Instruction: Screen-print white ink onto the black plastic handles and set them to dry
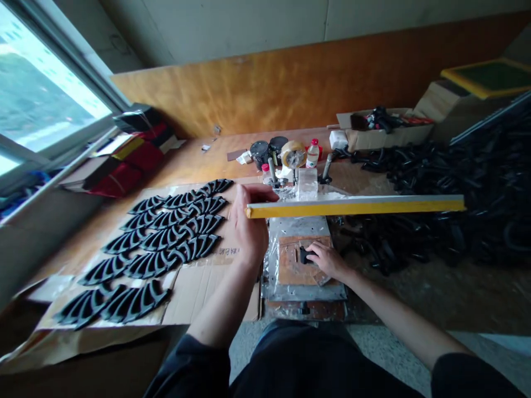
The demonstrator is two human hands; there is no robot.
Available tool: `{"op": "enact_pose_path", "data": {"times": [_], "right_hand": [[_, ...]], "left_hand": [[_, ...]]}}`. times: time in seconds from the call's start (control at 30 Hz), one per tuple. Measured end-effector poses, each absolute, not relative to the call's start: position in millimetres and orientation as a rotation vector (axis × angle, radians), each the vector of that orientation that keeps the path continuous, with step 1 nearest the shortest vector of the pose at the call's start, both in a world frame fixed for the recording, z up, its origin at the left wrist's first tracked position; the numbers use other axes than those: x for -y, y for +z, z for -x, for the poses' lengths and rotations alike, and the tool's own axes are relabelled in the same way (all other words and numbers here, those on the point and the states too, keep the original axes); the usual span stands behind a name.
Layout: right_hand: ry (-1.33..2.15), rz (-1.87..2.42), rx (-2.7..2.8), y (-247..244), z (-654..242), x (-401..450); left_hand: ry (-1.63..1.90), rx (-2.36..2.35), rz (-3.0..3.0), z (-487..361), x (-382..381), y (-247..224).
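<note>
Raised over the bench is a screen frame (357,206), seen edge-on, with a yellow front side. My left hand (252,226) is closed on its left end, the fingers partly behind it. Below the frame a metal base plate (276,293) carries a brown board (288,271). A small black plastic part (306,255) sits on that board, and my right hand (326,257) pinches its right side. Clear tape or film covers parts of the plate around it.
Rows of curved black parts (153,257) lie on cardboard at left. Many loose black parts (415,232) are heaped at right. Behind the frame stand dark jars (259,152), a tape roll (293,155) and a bottle (313,153). A cardboard box (390,138) sits at the back right.
</note>
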State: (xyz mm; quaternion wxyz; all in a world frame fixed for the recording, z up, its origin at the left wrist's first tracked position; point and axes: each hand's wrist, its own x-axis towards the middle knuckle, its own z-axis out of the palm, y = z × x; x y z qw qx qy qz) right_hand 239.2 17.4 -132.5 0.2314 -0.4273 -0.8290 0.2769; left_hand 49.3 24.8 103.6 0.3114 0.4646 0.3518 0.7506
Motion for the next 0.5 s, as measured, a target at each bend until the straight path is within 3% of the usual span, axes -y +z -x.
{"op": "enact_pose_path", "data": {"times": [0.2,0.5], "right_hand": [[0.232,1.29,2.444,-128.6,-219.5,-24.3],[0.36,0.879,2.649,-140.8,-209.8,-12.7]], "left_hand": [[1.893,-0.987,-1.205,-44.9,-36.8,91.7],[1.879,-1.061,-1.308,-42.8,-36.5,87.2]]}}
